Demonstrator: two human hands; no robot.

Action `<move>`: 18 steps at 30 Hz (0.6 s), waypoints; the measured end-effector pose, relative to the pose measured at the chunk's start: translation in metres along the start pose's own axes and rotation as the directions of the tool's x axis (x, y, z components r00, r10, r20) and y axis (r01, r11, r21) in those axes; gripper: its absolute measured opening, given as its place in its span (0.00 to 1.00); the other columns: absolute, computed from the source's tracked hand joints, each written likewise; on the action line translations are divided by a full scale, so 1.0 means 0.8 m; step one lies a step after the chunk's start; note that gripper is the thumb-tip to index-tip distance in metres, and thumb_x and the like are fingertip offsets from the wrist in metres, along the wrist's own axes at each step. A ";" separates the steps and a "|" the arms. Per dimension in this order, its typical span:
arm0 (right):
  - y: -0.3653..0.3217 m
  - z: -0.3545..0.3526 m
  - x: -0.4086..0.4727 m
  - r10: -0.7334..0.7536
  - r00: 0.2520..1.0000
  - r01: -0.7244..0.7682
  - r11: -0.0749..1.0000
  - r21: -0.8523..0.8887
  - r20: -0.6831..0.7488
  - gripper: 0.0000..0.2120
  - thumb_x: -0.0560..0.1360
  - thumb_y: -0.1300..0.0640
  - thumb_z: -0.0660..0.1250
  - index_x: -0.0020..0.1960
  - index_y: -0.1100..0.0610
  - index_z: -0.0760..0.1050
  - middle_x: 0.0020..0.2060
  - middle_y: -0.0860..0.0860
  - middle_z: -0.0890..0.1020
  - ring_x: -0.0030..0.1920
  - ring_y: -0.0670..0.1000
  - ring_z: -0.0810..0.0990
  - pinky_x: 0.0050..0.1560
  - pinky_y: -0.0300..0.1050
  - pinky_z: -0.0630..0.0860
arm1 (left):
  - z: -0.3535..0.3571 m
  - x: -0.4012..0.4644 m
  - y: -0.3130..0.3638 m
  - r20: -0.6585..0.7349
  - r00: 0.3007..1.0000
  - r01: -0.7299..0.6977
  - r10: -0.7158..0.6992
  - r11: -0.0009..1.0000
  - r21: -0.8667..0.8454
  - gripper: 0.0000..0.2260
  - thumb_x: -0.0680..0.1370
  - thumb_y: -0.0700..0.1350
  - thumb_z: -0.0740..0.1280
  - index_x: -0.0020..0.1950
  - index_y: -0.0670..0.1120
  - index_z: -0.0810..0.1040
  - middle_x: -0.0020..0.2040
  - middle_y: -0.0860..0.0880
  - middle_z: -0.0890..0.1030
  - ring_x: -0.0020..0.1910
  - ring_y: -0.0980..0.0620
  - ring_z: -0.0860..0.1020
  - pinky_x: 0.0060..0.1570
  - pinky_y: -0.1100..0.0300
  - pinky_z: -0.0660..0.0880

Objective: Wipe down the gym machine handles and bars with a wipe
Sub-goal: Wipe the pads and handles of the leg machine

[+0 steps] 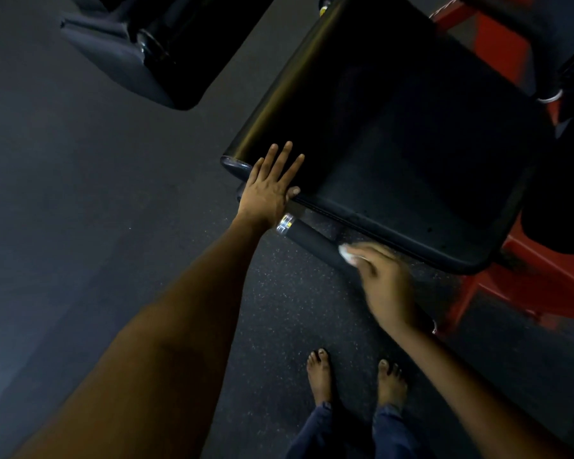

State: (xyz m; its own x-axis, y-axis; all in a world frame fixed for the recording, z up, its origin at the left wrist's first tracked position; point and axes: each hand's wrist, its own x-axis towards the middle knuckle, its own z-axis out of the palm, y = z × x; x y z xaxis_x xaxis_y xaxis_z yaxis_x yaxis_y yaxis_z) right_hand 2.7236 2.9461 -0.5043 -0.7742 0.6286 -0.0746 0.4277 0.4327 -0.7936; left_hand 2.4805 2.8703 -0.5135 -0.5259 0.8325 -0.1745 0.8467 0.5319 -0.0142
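While the white wipe (345, 252) sits bunched under the fingers of the right hand (383, 283), it presses against the black handle (312, 238) that juts out below the front edge of the seat pad (411, 167). That hand is curled around the wipe and partly around the handle, though blur hides exactly how the fingers lie. The handle ends in a shiny metal cap (285, 224), just beside the wrist of the left hand (269, 183). This left hand lies flat with fingers straight and spread on the pad's near corner, its thumb tucked under the edge, bracing rather than gripping anything. Beyond the pad, parts of the red frame (497, 51) show at the right, and another dark pad (130, 51) hangs at the upper left. Below, two bare feet (322, 376) stand on the speckled rubber floor (113, 226). Judging by this, the step in hand is wiping this handle, with the wipe about midway along its visible length. Next, the stroke likely needs to run out to the cap end and turn around the grip so its underside is covered too, while the left hand steadies the body.
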 end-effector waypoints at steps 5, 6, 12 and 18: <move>-0.017 0.022 0.006 -0.135 0.990 0.135 0.991 -0.004 0.049 0.09 0.71 0.72 0.67 0.50 0.64 0.80 0.50 0.55 0.80 0.51 0.48 0.77 0.53 0.23 0.68 | -0.028 0.006 0.005 0.014 0.999 0.054 -0.053 0.985 -0.162 0.27 0.81 0.50 0.62 0.79 0.51 0.57 0.80 0.49 0.51 0.79 0.47 0.47 0.76 0.50 0.48; -0.001 0.008 -0.015 -0.104 0.993 0.105 0.994 -0.025 0.056 0.11 0.71 0.72 0.66 0.52 0.63 0.80 0.52 0.55 0.80 0.52 0.45 0.77 0.54 0.23 0.68 | -0.035 0.008 0.014 0.002 0.996 0.090 -0.091 0.981 -0.173 0.27 0.80 0.49 0.63 0.78 0.50 0.59 0.80 0.48 0.53 0.79 0.46 0.48 0.76 0.50 0.48; 0.058 -0.040 -0.090 0.321 0.931 -0.306 0.946 0.106 -0.172 0.11 0.74 0.71 0.64 0.51 0.59 0.80 0.50 0.54 0.82 0.51 0.51 0.81 0.49 0.23 0.71 | -0.022 0.009 0.104 0.053 0.981 0.193 -0.187 0.971 -0.143 0.27 0.84 0.52 0.51 0.80 0.44 0.46 0.80 0.45 0.44 0.78 0.45 0.42 0.76 0.50 0.42; -0.009 0.009 -0.015 0.062 0.994 -0.061 0.998 0.015 -0.086 0.14 0.74 0.71 0.62 0.58 0.63 0.78 0.55 0.54 0.79 0.55 0.48 0.77 0.57 0.33 0.70 | 0.000 0.001 0.116 0.061 0.972 0.227 -0.227 0.974 -0.004 0.27 0.85 0.53 0.44 0.79 0.44 0.38 0.79 0.45 0.37 0.78 0.45 0.38 0.76 0.48 0.41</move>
State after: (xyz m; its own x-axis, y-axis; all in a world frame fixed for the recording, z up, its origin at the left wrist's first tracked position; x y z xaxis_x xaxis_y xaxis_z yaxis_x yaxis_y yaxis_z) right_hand 2.7265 2.9312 -0.5022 -0.7032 0.7075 -0.0710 0.4671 0.3843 -0.7964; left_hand 2.5585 2.9200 -0.5152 -0.6982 0.6793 -0.2261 0.7046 0.7079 -0.0491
